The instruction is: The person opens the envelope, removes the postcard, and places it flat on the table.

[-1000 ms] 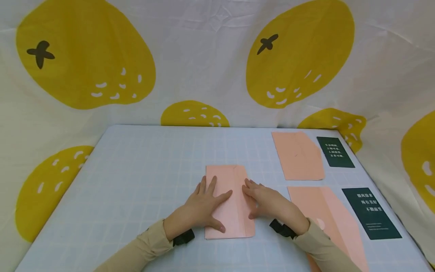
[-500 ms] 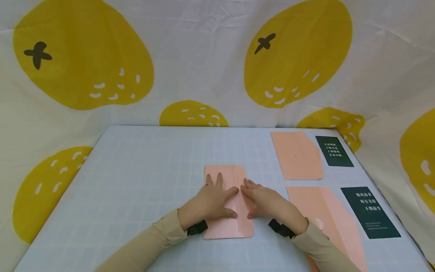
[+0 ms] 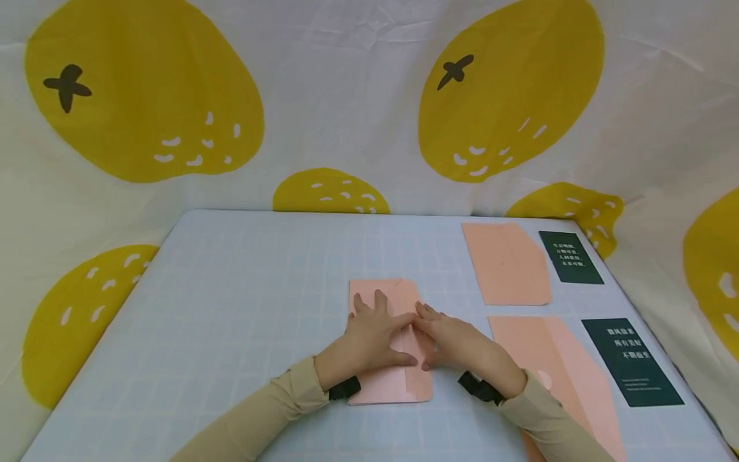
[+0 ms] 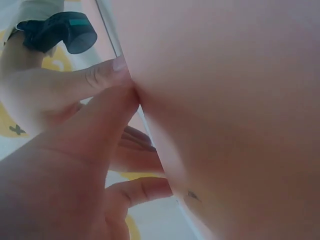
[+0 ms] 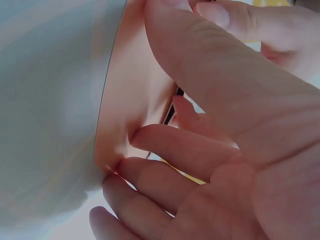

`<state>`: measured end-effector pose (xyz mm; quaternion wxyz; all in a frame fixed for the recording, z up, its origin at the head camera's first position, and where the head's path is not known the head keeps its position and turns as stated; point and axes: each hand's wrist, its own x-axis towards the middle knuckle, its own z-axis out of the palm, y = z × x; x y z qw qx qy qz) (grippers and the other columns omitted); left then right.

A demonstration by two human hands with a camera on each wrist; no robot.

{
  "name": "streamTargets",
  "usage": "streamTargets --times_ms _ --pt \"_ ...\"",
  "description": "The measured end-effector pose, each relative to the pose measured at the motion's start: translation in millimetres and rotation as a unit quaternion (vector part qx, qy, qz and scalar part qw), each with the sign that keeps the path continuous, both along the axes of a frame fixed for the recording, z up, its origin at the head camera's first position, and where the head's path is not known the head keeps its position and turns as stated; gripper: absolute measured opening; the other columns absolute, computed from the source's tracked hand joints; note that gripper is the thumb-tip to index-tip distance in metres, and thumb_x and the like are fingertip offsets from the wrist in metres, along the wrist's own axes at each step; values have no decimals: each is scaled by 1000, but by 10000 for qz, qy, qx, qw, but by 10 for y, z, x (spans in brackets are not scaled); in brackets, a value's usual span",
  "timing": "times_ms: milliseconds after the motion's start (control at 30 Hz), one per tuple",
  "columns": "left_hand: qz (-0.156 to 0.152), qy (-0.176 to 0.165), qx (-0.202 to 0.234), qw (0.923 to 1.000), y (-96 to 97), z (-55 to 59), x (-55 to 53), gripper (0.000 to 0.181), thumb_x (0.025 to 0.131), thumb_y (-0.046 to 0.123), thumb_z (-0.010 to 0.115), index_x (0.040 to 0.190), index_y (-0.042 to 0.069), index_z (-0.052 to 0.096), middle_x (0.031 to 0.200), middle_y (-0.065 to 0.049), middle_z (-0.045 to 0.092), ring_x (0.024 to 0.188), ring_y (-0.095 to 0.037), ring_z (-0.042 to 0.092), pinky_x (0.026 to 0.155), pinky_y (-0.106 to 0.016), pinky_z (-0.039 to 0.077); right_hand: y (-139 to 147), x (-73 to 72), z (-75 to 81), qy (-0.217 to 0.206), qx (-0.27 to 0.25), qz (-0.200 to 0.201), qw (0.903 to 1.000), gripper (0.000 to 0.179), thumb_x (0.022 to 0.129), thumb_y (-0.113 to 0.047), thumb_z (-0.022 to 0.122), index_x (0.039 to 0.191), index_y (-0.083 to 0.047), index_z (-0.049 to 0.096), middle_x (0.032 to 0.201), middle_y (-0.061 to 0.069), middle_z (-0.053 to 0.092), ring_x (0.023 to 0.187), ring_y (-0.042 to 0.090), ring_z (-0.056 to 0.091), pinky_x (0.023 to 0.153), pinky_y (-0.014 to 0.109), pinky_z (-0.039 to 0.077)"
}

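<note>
A pink paper envelope [image 3: 378, 389] lies upright on the table with a crease running down its right part. My left hand [image 3: 375, 340] rests on it with fingers spread, thumb and index reaching toward the crease. At the right edge, my right hand [image 3: 458, 340] touches the paper with fairly straight fingers. Both index fingertips come together near the upper right of the envelope. The right wrist view shows the right fingertips [image 5: 122, 167] on the pink paper's edge strip, with the thumb farther along it. Pink paper [image 4: 225, 90] fills much of the left wrist view.
To the right lie two more pink envelopes, one farther back [image 3: 505, 266] and one nearer with an unfolded side [image 3: 568, 372], partly under the right sleeve. Two dark green cards with white writing, a small one [image 3: 571, 258] and a larger one [image 3: 632, 366], lie beside them.
My left hand has slid right across the envelope, its fingers now meeting the right hand's fingertips. The right hand and the envelope have stayed in place.
</note>
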<state>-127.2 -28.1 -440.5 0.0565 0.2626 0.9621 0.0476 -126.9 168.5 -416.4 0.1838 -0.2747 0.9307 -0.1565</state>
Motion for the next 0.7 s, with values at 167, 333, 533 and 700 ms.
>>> streamTargets --times_ms 167,333,533,700 --pt "-32 -2 185 9998 -18 -17 -17 71 83 69 65 145 40 48 140 -33 40 112 -70 43 71 -56 56 7 -5 -4 -47 -42 25 10000 86 77 -20 86 149 -3 43 157 24 28 139 45 36 100 61 39" --pt "51 -256 374 9990 -27 9 -36 63 86 59 65 144 39 48 142 -33 37 114 -71 39 72 -58 55 13 -8 6 -43 -133 68 9999 86 78 -19 85 149 -1 41 157 25 28 139 44 35 102 60 39" --pt "-128 -641 767 9949 -61 57 -72 59 89 47 61 145 31 50 147 -25 42 129 -60 39 101 -73 28 6 0 37 -189 -128 19 9997 87 78 -18 85 150 0 40 158 24 26 141 42 32 104 58 37" --pt "-233 -706 773 9942 -72 78 -70 57 90 46 59 145 29 52 151 -23 40 129 -59 40 105 -75 17 5 -1 37 -209 -141 26 9997 85 78 -16 85 150 0 41 158 24 26 142 42 32 104 58 37"
